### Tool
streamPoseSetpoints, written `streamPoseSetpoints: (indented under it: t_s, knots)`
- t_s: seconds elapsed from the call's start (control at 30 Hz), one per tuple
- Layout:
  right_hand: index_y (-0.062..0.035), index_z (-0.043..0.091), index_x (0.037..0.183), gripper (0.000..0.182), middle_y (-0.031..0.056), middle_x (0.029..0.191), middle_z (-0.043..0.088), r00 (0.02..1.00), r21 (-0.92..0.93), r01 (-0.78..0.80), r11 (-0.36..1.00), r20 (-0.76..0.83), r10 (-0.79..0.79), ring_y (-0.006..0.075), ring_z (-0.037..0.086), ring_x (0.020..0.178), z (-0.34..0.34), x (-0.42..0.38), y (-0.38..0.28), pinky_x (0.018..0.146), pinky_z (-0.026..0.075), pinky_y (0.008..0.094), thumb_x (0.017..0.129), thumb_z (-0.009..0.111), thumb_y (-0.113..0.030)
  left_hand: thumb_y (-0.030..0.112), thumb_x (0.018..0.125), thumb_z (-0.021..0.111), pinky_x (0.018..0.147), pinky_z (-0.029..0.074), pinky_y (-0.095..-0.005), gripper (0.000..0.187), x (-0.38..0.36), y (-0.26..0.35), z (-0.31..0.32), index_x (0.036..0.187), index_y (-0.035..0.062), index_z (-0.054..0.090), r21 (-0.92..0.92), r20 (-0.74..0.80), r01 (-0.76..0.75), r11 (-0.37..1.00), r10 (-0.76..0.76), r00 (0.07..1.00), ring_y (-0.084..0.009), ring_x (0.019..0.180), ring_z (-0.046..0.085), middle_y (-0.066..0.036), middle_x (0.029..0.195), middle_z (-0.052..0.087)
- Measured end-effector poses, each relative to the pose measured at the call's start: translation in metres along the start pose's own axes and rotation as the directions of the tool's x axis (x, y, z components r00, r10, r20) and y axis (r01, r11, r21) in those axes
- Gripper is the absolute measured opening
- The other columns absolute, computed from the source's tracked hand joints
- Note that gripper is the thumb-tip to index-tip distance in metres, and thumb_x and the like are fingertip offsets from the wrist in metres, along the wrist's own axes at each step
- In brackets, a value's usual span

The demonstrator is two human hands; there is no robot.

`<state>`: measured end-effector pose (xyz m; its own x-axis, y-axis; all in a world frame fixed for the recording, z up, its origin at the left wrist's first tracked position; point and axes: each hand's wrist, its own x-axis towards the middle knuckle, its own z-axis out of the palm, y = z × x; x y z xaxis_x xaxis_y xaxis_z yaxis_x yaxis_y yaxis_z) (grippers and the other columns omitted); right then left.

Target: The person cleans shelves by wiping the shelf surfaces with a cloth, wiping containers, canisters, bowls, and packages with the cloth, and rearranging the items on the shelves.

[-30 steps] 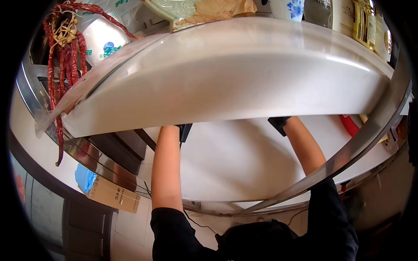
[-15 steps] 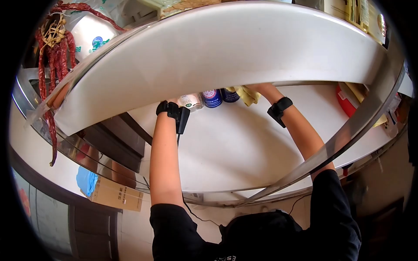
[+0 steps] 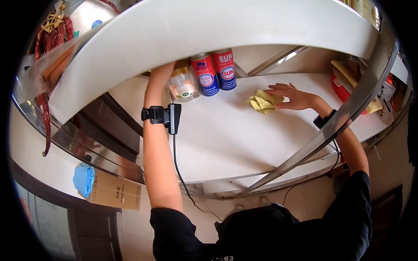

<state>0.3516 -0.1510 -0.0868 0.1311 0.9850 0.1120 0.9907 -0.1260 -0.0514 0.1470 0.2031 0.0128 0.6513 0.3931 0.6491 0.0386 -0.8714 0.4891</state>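
On the white lower shelf [image 3: 226, 139], my right hand [image 3: 292, 97] rests over the right side of a crumpled yellow cloth [image 3: 261, 102], its fingers spread. My left hand [image 3: 163, 71] reaches up beside a clear jar [image 3: 183, 88] with a gold lid; its fingers are hidden behind the upper shelf's edge. Right of the jar stand two red and blue cans, the left can [image 3: 204, 76] next to the jar and the right can [image 3: 226, 70] marked SUN.
The curved white upper shelf [image 3: 217, 26] overhangs the cans. A metal rim [image 3: 300, 148] crosses in front at the right. A red container [image 3: 342, 89] stands at the right end. Dried red sausages [image 3: 42, 100] hang at the left. A cardboard box [image 3: 115, 191] is on the floor.
My right hand and the yellow cloth have moved right and toward me, away from the cans. The fingers now show. The view has shifted, so more of the jar and cans is visible.
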Motion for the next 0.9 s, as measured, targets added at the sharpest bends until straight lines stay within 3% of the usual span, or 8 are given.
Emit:
streamPoseSetpoints:
  t_s: [0.1, 0.3, 0.33, 0.4, 0.47, 0.53, 0.57, 0.9]
  knots:
    - [-0.013, 0.029, 0.139, 0.062, 0.0137, 0.136, 0.038, 0.971, 0.445, -0.136, 0.885, 0.236, 0.031, 0.031, 0.035, 0.126, -0.013, -0.002, -0.011, 0.105, 0.027, 0.0359, 0.086, 0.053, -0.031, 0.022, 0.089, 0.052, 0.091, 0.038, -0.027, 0.031, -0.018, 0.023, -0.009, 0.111, 0.0017, 0.059, -0.127, -0.121, 0.013, 0.992, -0.028, 0.992, -0.0166, 0.104, 0.055, -0.01, 0.11, 0.061]
    - [-0.0146, 0.022, 0.142, 0.058, 0.019, 0.143, 0.024, 0.949, 0.275, 0.087, 0.957, 0.268, -0.163, 0.0329, 0.022, 0.133, 0.003, 0.015, -0.025, 0.108, 0.021, 0.0373, 0.09, 0.047, -0.018, 0.016, 0.085, 0.056, 0.079, 0.045, -0.0281, 0.019, -0.076, 0.09, -0.019, 0.094, 0.0003, 0.063, -0.309, -0.23, 0.068, 0.949, -0.144, 0.962, -0.0178, 0.086, 0.061, -0.009, 0.09, 0.066]
    - [-0.0158, 0.017, 0.143, 0.058, 0.0207, 0.144, 0.022, 0.935, 0.204, 0.117, 0.972, 0.307, -0.177, 0.0337, 0.021, 0.134, 0.003, 0.016, -0.037, 0.108, 0.02, 0.0374, 0.091, 0.043, -0.016, 0.014, 0.086, 0.055, 0.074, 0.046, -0.0277, 0.015, -0.081, 0.082, -0.018, 0.088, 0.0015, 0.063, -0.254, -0.266, -0.153, 0.955, 0.083, 0.96, -0.0158, 0.08, 0.06, -0.007, 0.085, 0.065]
    - [-0.0167, 0.01, 0.144, 0.06, 0.0215, 0.146, 0.012, 0.898, 0.233, 0.141, 0.962, 0.378, -0.224, 0.0371, 0.014, 0.135, 0.001, 0.018, -0.058, 0.109, 0.016, 0.0411, 0.092, 0.04, -0.02, 0.012, 0.085, 0.056, 0.073, 0.046, -0.028, 0.013, -0.115, 0.096, -0.018, 0.089, 0.0012, 0.062, -0.175, -0.049, 0.01, 0.984, -0.019, 0.999, -0.0163, 0.079, 0.06, -0.008, 0.085, 0.064]
    - [-0.0144, 0.006, 0.144, 0.06, 0.023, 0.147, 0.004, 0.868, 0.273, 0.172, 0.947, 0.412, -0.276, 0.0395, 0.006, 0.136, 0.004, 0.025, -0.076, 0.11, 0.011, 0.0451, 0.093, 0.038, -0.02, 0.014, 0.085, 0.056, 0.074, 0.046, -0.0303, 0.015, -0.148, 0.113, -0.01, 0.092, 0.0012, 0.06, -0.168, 0.229, 0.138, 0.976, -0.098, 0.968, -0.021, 0.083, 0.061, -0.012, 0.089, 0.063]
    - [-0.0118, 0.007, 0.143, 0.059, 0.0246, 0.146, 0.004, 0.823, 0.32, 0.305, 0.897, 0.384, -0.417, 0.0397, 0.004, 0.136, 0.006, 0.031, -0.09, 0.11, 0.01, 0.0457, 0.094, 0.038, -0.019, 0.013, 0.08, 0.058, 0.075, 0.046, -0.0386, 0.027, -0.185, 0.112, 0.009, 0.103, 0.0003, 0.054, -0.056, 0.308, -0.203, 0.978, 0.21, 0.928, -0.0331, 0.085, 0.058, -0.019, 0.095, 0.059]
    - [-0.0105, 0.007, 0.143, 0.059, 0.0253, 0.146, 0.004, 0.797, 0.344, 0.368, 0.864, 0.362, -0.483, 0.0398, 0.003, 0.136, 0.007, 0.034, -0.1, 0.11, 0.009, 0.046, 0.094, 0.037, -0.018, 0.017, 0.081, 0.061, 0.09, 0.042, -0.0396, 0.042, -0.202, 0.123, 0.009, 0.117, -0.001, 0.048, 0.031, 0.535, -0.089, 0.996, 0.059, 0.843, -0.0346, 0.105, 0.051, -0.019, 0.113, 0.054]
    - [-0.0081, 0.019, 0.14, 0.051, 0.026, 0.144, 0.007, 0.564, 0.372, 0.67, 0.642, 0.307, -0.766, 0.0404, 0.005, 0.135, 0.02, 0.079, -0.183, 0.109, 0.014, 0.0449, 0.095, 0.038, -0.022, 0.027, 0.078, 0.065, 0.105, 0.024, -0.0437, 0.076, -0.329, 0.17, 0.023, 0.133, -0.0075, 0.027, 0.435, 0.207, 0.21, 0.876, -0.324, 0.923, -0.0371, 0.128, 0.029, -0.026, 0.137, 0.029]
